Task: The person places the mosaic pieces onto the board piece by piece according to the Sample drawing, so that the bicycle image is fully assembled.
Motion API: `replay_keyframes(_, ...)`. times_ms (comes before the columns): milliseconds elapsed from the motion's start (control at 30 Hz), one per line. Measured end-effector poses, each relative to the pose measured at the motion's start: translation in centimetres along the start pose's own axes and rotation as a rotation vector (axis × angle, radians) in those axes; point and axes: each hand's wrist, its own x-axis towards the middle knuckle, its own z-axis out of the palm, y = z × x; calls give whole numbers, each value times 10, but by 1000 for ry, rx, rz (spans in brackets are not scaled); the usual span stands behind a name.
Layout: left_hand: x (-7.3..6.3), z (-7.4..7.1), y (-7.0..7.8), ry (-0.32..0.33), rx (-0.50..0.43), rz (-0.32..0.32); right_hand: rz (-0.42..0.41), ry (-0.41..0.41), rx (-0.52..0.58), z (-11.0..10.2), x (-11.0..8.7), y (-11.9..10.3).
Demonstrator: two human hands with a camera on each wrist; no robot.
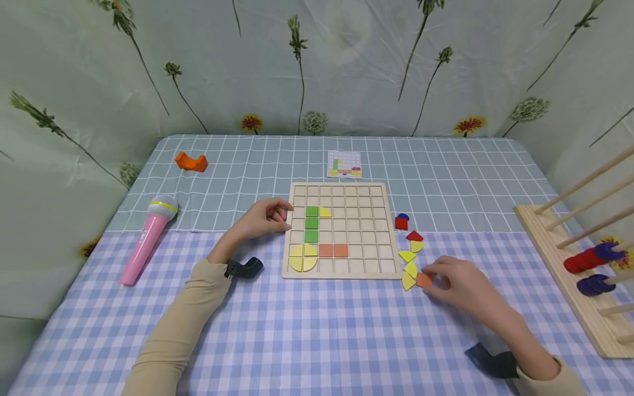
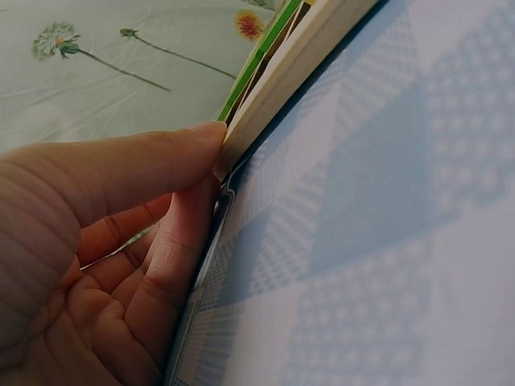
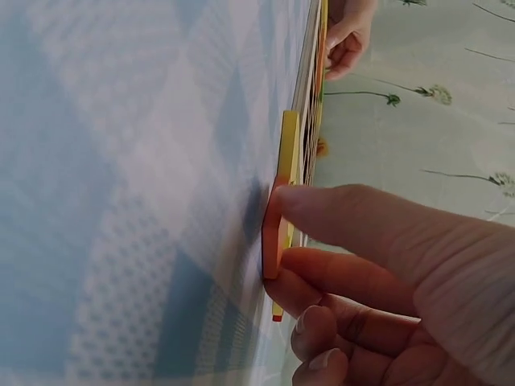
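The wooden grid board (image 1: 366, 220) lies on the cloth. Three green squares (image 1: 311, 223), a yellow quarter piece (image 1: 324, 212), a circle of yellow quarters (image 1: 302, 257) and two orange squares (image 1: 333, 251) sit in its cells. At the board's left edge, my left hand (image 1: 264, 217) pinches the rim between thumb (image 2: 181, 157) and forefinger. My right hand (image 1: 460, 283) holds a loose orange square tile (image 1: 423, 279) between thumb and forefinger, right of the board's lower corner. In the right wrist view the tile (image 3: 273, 233) is low at the cloth, close to a yellow piece (image 3: 287, 145).
Loose yellow quarters (image 1: 407, 256), red pieces (image 1: 401, 223) and a blue piece (image 1: 403, 215) line the board's right side. A pattern card (image 1: 344, 164) lies behind it. Around are a pink microphone (image 1: 148, 239), an orange holder (image 1: 191, 161) and a wooden peg rack (image 1: 559, 269) with rings.
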Motion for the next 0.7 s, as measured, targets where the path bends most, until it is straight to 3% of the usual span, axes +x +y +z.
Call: replay_keyframes(700, -1, 0, 2, -1, 2, -8, -17, 44, -47, 1, 0, 2)
